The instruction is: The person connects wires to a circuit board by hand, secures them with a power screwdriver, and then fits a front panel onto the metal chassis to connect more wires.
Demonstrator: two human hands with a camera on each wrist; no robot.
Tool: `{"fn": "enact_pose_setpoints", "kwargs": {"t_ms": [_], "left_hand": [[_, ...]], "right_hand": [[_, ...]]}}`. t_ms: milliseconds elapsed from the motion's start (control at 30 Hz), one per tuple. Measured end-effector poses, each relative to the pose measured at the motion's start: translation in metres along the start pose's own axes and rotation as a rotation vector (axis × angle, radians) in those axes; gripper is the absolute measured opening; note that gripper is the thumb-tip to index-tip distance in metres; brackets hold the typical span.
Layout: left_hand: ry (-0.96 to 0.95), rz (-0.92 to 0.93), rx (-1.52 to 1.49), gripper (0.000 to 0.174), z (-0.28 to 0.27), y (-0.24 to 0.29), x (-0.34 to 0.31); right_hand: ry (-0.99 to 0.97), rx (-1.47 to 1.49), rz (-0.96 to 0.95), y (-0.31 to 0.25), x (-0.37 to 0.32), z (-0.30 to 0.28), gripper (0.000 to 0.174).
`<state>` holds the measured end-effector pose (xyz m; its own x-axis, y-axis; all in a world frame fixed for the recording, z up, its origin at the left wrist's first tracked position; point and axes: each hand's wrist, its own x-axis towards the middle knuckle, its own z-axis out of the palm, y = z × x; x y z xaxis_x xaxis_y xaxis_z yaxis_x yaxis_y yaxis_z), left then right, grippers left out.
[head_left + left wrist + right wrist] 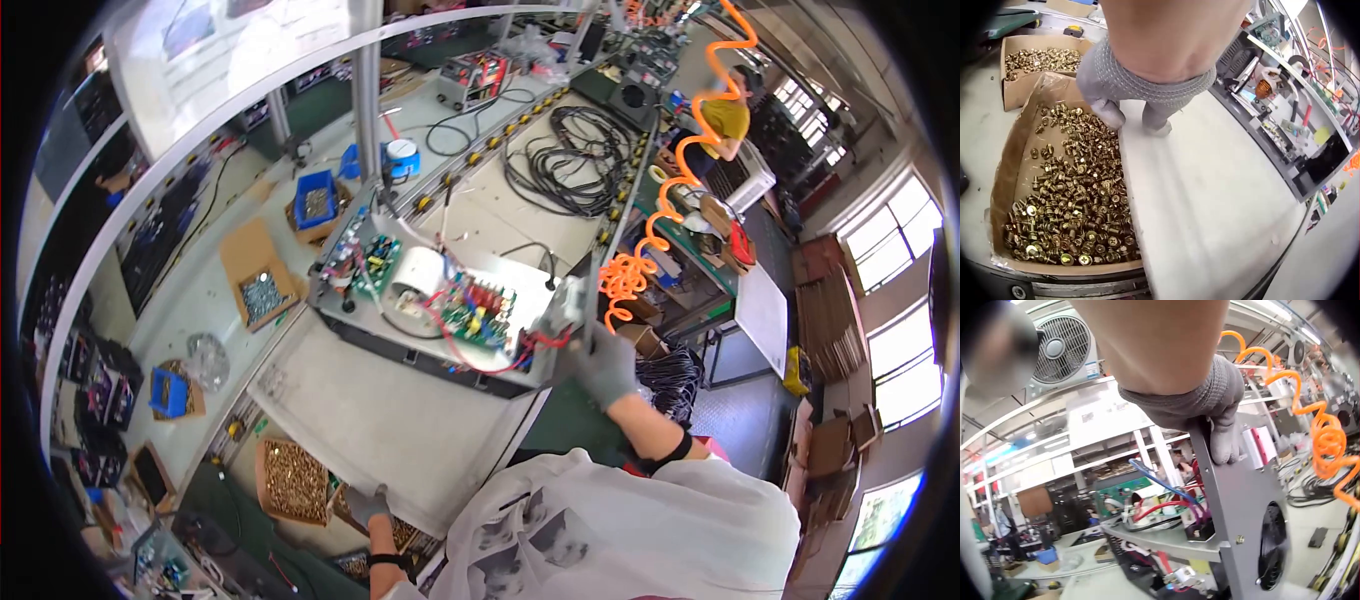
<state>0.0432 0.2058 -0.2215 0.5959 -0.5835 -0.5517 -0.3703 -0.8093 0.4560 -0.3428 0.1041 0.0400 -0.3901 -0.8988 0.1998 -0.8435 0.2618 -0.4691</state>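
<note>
A metal chassis with green circuit boards (pixel 470 325), red wires and a white cylinder stands on the line. The gloved right hand (pixel 603 368) grips the top edge of its grey end panel (pixel 1241 506), which has a round fan opening; thumb and fingers lie on both sides of that edge. The gloved left hand (pixel 367 507) holds the near edge of a pale flat board (pixel 1210 200), fingertips on its top surface. Beside that hand is a cardboard box (pixel 1007 181) of brass-coloured screws (pixel 1079 187). The chassis stands at the board's far end.
Another screw box (pixel 1016 94) lies behind. Blue bins (pixel 315 198) and a carton of silver screws (pixel 262 295) stand at left. Coiled black cable (pixel 570 160) lies farther up the line. An orange air hose (pixel 655 240) hangs at right. A person in yellow (pixel 728 118) is beyond.
</note>
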Motion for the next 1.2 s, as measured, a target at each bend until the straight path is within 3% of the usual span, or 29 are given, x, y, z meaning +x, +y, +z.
{"fn": "enact_pose_setpoints", "kwargs": {"t_ms": [67, 100, 200, 300, 400, 633, 700, 833, 900, 967, 1000, 1033, 1067, 1100, 1133, 1167, 1200], "left_hand": [[-0.025, -0.016, -0.069, 0.077, 0.005, -0.008, 0.006], [-0.05, 0.008, -0.045, 0.078, 0.0, -0.003, 0.003], [-0.044, -0.019, 0.059, 0.079, -0.013, 0.021, -0.014], [0.041, -0.034, 0.159, 0.078, 0.003, 0.009, -0.001], [-0.02, -0.095, 0.117, 0.077, -0.005, 0.021, -0.007], [-0.003, -0.037, 0.123, 0.078, 0.011, -0.013, 0.021], [-0.064, 0.001, -0.006, 0.079, 0.006, -0.008, 0.015], [-0.083, -0.04, 0.023, 0.083, 0.008, 0.016, 0.007], [-0.076, 0.048, 0.112, 0.089, 0.024, 0.024, 0.011], [-0.099, 0.065, -0.018, 0.093, 0.066, 0.015, 0.034], [-0.138, 0.096, 0.17, 0.095, 0.044, 0.063, 0.005], [0.014, 0.324, 0.362, 0.095, 0.096, 0.03, 0.034], [-0.076, 0.203, 0.253, 0.091, 0.089, 0.052, 0.022], [-0.032, 0.316, 0.164, 0.077, 0.125, 0.029, 0.042], [-0.034, 0.616, -0.062, 0.065, 0.136, 0.023, 0.047], [-0.208, 0.622, -0.066, 0.054, 0.149, 0.023, 0.059], [-0.279, 0.757, -0.25, 0.049, 0.148, 0.023, 0.06]], "right_hand": [[-0.156, -0.13, 0.219, -0.04, -0.016, -0.015, 0.047], [-0.143, -0.131, 0.225, -0.05, -0.02, -0.016, 0.047], [-0.058, -0.105, 0.076, -0.055, -0.024, -0.01, 0.048], [-0.111, -0.18, -0.064, -0.025, -0.018, 0.005, 0.032], [-0.115, -0.134, -0.078, -0.025, -0.016, 0.004, 0.027], [-0.145, -0.089, -0.04, -0.02, -0.014, 0.011, 0.026], [-0.143, -0.122, -0.008, -0.021, -0.015, 0.012, 0.026], [-0.144, -0.094, 0.081, -0.022, -0.003, 0.01, 0.029], [-0.164, -0.018, 0.164, -0.011, 0.012, 0.01, 0.033], [-0.112, -0.008, 0.107, 0.016, 0.032, 0.016, 0.032], [-0.119, -0.015, 0.204, 0.045, 0.059, 0.025, 0.036], [-0.022, -0.122, 0.063, 0.085, 0.077, 0.042, 0.042], [0.004, -0.246, 0.04, 0.11, 0.097, 0.047, 0.051], [0.068, -0.153, -0.127, 0.165, 0.126, 0.065, 0.052], [0.044, -0.115, -0.039, 0.081, 0.103, 0.032, 0.044], [0.042, 0.116, -0.09, 0.119, 0.126, 0.042, 0.031], [0.041, -0.123, -0.006, 0.134, 0.134, 0.04, 0.026]]}}
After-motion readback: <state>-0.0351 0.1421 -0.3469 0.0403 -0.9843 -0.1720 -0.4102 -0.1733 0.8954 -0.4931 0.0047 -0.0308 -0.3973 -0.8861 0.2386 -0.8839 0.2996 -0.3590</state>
